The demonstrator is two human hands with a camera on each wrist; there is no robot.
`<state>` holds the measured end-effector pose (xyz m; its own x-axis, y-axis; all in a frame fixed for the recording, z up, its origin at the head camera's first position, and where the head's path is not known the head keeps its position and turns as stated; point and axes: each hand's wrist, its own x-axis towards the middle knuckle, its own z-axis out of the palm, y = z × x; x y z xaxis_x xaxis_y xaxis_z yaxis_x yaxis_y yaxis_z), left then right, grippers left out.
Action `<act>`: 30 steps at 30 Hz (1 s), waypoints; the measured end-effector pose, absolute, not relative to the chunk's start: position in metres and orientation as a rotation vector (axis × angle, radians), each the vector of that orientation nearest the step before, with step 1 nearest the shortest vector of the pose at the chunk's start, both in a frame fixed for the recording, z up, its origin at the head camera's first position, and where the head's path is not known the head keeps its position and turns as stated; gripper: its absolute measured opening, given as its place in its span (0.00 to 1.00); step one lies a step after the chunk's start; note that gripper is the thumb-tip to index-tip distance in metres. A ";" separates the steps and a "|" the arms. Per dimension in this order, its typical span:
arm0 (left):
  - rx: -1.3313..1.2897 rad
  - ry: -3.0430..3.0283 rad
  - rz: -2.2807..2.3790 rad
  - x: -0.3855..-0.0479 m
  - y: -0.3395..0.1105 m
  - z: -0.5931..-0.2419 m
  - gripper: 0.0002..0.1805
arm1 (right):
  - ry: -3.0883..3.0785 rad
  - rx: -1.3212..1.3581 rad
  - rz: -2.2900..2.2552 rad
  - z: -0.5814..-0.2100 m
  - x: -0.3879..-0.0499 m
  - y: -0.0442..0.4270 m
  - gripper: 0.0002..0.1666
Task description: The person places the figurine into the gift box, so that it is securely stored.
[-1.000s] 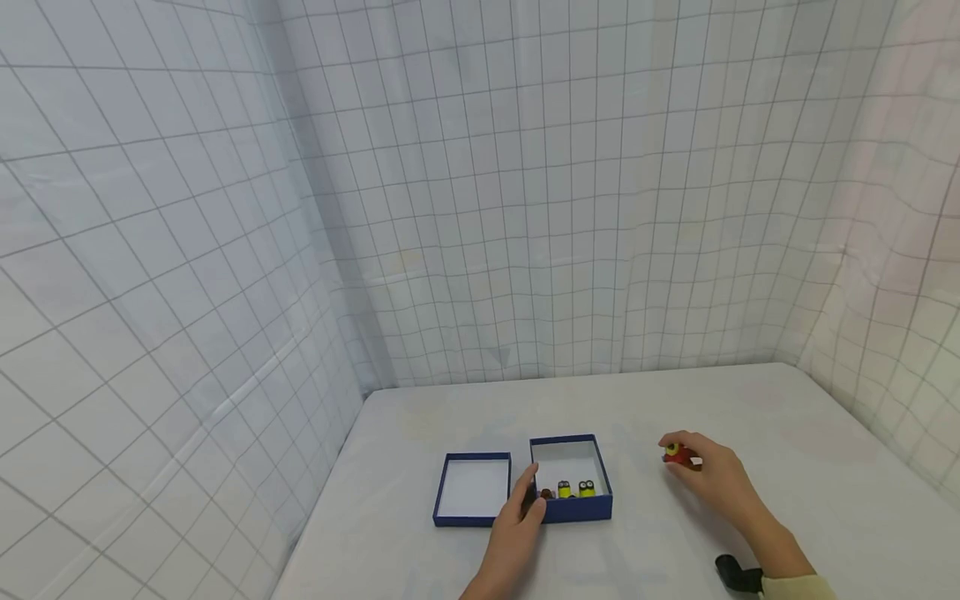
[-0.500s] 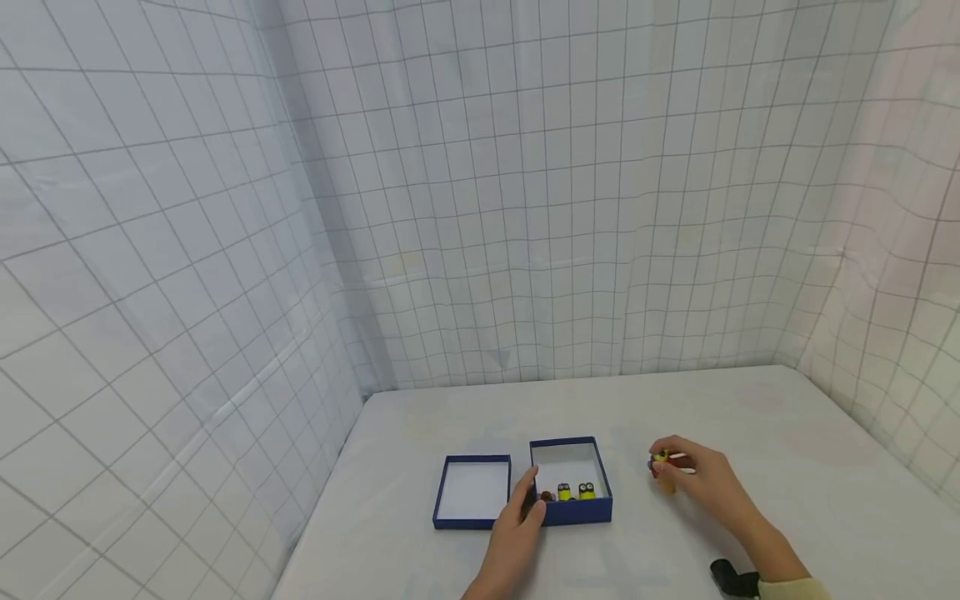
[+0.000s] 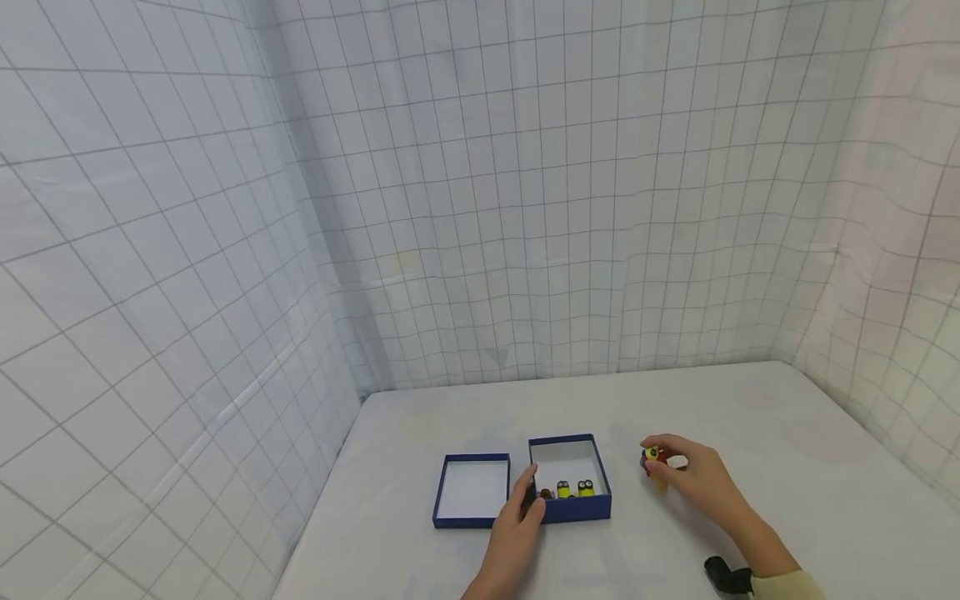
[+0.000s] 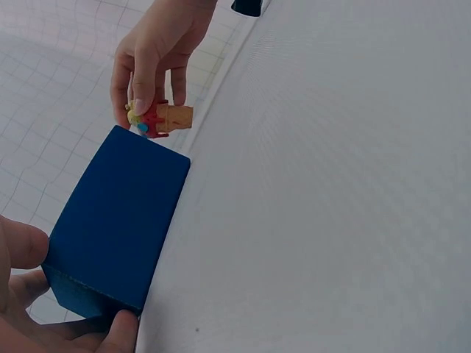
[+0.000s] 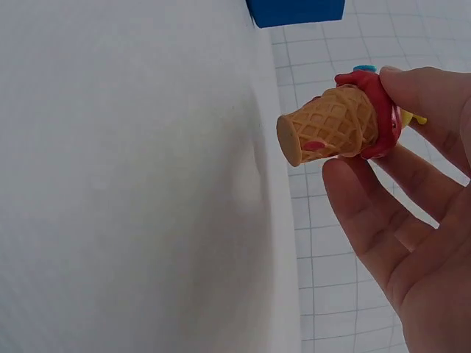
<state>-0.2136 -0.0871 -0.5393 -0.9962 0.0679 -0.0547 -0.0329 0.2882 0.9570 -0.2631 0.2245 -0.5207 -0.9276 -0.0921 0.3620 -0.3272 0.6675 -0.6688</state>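
Observation:
My right hand (image 3: 708,483) pinches a small ice-cream-cone figure (image 3: 654,458) above the table, right of the blue box. Its waffle cone (image 5: 324,129) and red top, with yellow and blue bits, show in the right wrist view. My left hand (image 3: 513,533) grips the left side of the blue box (image 3: 577,509), thumb at the near corner; the left wrist view shows fingers around one end of the box (image 4: 121,213). Inside, along the near wall, lie two yellow figures (image 3: 563,490) (image 3: 586,488) with big eyes and a brown piece (image 3: 546,493), partly hidden.
A shallow blue-edged tray with a white inside (image 3: 472,523) lies left of the box, close to my left hand. A black object (image 3: 726,577) is beside the right sleeve. White grid-lined cloth (image 3: 487,208) hangs behind and at both sides of the white table.
My right hand has moved left, nearer the box, with the figure, which has turned in the fingers. My left hand and the box stay where they were.

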 end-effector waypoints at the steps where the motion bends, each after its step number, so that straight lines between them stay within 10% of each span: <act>1: 0.034 2.455 1.822 -0.214 -0.087 -0.540 0.29 | -2.589 0.328 1.116 -0.520 -0.264 0.224 0.17; 30: 0.004 2.452 1.829 -0.214 -0.085 -0.537 0.29 | -2.487 0.496 1.124 -0.480 -0.277 0.201 0.16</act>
